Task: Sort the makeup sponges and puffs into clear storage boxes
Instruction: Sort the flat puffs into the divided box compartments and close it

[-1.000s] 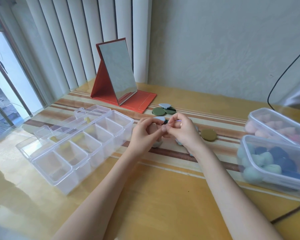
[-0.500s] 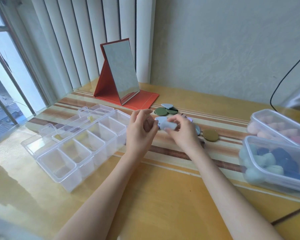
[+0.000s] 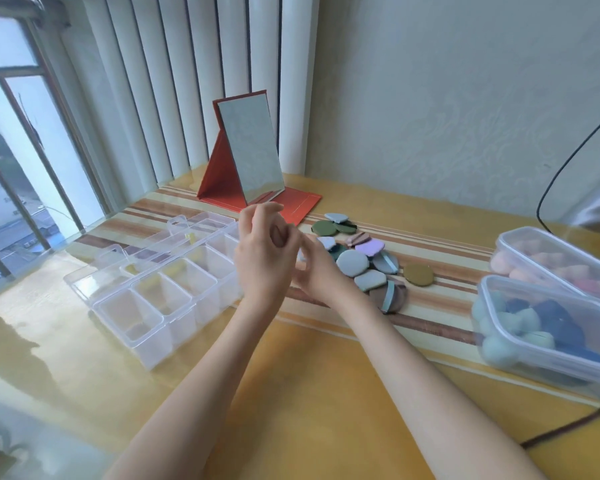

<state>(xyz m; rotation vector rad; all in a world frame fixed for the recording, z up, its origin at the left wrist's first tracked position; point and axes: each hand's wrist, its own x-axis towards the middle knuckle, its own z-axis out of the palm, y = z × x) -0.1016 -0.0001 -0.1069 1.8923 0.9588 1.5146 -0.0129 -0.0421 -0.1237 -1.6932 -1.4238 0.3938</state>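
Yellow counter [image 3: 309,393] holds a heap of flat puffs [image 3: 359,261] beside the divided box [image 3: 160,289]. Left hand [image 3: 262,258] is loosely curled; I cannot tell if either grip holds anything. Right hand [image 3: 314,275] is half hidden. Pick one puff, drop it gently into one compartment

A folding mirror [image 3: 250,152] in a red-orange stand is propped upright at the back of the yellow surface [image 3: 309,393], just before the white vertical blinds [image 3: 174,81]. A striped runner [image 3: 440,268] crosses the surface from left to right. A window [image 3: 18,161] fills the left side. A black cable [image 3: 568,157] hangs against the pale wall [image 3: 447,81] at right.
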